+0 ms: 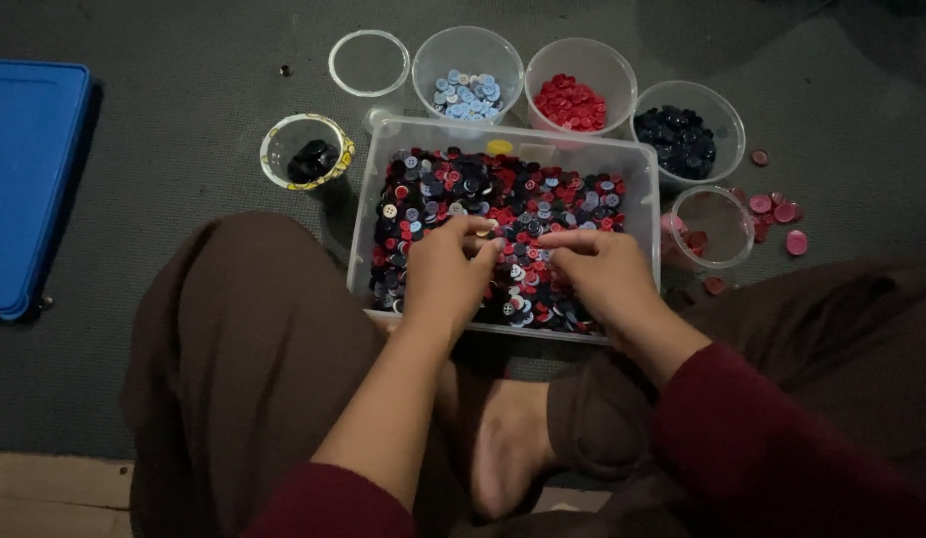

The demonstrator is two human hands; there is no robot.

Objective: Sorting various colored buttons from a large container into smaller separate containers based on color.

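Observation:
A clear plastic tub (pixel 637 159) on the dark floor holds a heap of mixed buttons (pixel 503 194), red, navy, light blue and white. Both hands reach into it from the near side. My left hand (pixel 445 277) rests on the buttons with its fingertips pinched together on a small pale button. My right hand (pixel 605 274) lies beside it, index finger stretched left across the heap toward the left hand. Whether the right hand holds a button is hidden.
Round clear cups stand behind the tub: light blue buttons (pixel 467 92), red buttons (pixel 571 103), navy buttons (pixel 679 137), black buttons (pixel 312 159), dark red buttons in a cup (pixel 710 227). An empty lid (pixel 368 62), loose pink buttons (pixel 777 211), a blue lid (pixel 29 179) lie around.

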